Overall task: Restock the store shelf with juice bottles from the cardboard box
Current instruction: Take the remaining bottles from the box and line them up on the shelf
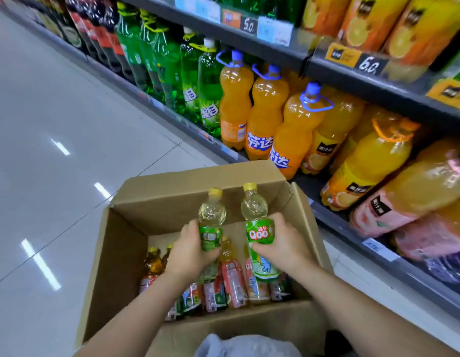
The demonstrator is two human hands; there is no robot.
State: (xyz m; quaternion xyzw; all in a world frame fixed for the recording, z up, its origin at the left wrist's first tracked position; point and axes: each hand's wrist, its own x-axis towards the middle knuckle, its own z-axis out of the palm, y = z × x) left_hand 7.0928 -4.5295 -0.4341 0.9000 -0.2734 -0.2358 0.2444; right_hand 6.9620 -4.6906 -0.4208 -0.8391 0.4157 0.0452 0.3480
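An open cardboard box (125, 243) stands on the floor in front of me. Several small juice bottles (234, 284) with red and green labels lie in its bottom. My left hand (190, 253) is shut on a pale juice bottle with a green label and yellow cap (212, 215), held upright above the box. My right hand (280, 243) grips a second pale juice bottle with a green Qoo label (257, 220), also upright and beside the first. The store shelf (352, 73) runs along the right.
Large orange soda bottles (265, 112) and green soda bottles (169, 70) fill the lowest shelf behind the box. Orange and pink juice bottles (373, 163) stand further right. Price tags (248, 24) line the shelf edge. Glossy tiled floor (56, 124) stretches to the left.
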